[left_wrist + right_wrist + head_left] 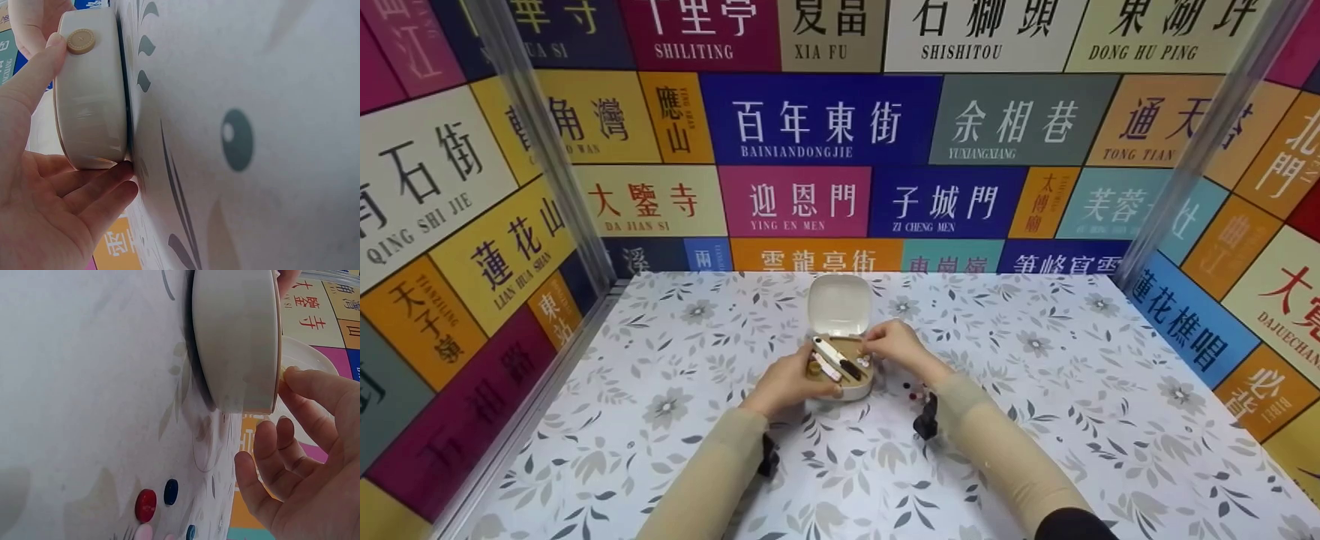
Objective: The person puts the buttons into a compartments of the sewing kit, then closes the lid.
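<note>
The box (93,112) sits between left hand (791,380), curled round it, and right hand (901,349), bent-fingered beside it, hold hidden from me. Seemingly arranging contents (831,351); next calls for light touch.

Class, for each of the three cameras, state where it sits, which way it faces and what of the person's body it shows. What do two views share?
Head: worn on the head, facing forward and down at the open box on the table; left hand, right hand and sleeves show.
Left wrist: on that wrist, facing the box's side and tan button; left hand, part of right hand.
Right wrist: on that wrist, facing the box's side and a red piece; right hand, a bit of left hand.
Shared: both wrist views show the box's outer wall.
</note>
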A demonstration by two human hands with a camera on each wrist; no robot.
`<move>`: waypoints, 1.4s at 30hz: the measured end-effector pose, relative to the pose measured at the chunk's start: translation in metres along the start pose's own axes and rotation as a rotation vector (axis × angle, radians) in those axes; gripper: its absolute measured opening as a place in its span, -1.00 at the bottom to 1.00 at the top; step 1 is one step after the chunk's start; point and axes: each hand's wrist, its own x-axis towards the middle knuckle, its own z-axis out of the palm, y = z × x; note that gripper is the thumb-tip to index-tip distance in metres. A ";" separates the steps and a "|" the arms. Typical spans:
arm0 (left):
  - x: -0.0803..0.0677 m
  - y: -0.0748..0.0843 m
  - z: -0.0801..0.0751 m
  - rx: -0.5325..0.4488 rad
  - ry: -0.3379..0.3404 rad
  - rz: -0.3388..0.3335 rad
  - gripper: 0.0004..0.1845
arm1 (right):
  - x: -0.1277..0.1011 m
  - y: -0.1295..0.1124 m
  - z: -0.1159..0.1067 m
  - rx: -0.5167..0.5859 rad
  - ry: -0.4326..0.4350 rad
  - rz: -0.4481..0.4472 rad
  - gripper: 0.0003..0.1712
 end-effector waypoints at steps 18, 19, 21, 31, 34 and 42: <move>0.000 0.001 -0.002 0.018 -0.001 0.013 0.24 | 0.001 0.001 0.005 -0.023 0.003 -0.047 -0.91; 0.000 0.002 -0.003 0.016 -0.001 0.010 0.25 | 0.001 0.001 0.005 -0.026 0.007 -0.046 -0.90; 0.000 0.002 -0.003 0.018 -0.001 0.006 0.25 | 0.002 0.001 0.006 -0.034 0.014 -0.042 -0.89; 0.000 0.000 -0.003 0.017 -0.005 -0.002 0.24 | 0.003 0.002 0.009 -0.037 0.019 -0.060 -0.92; 0.000 -0.001 -0.003 0.014 -0.005 0.000 0.23 | 0.003 0.003 0.010 -0.031 0.015 -0.066 -0.93; 0.000 -0.001 -0.001 0.019 0.001 0.012 0.21 | 0.001 0.005 0.011 -0.019 0.031 -0.065 -0.90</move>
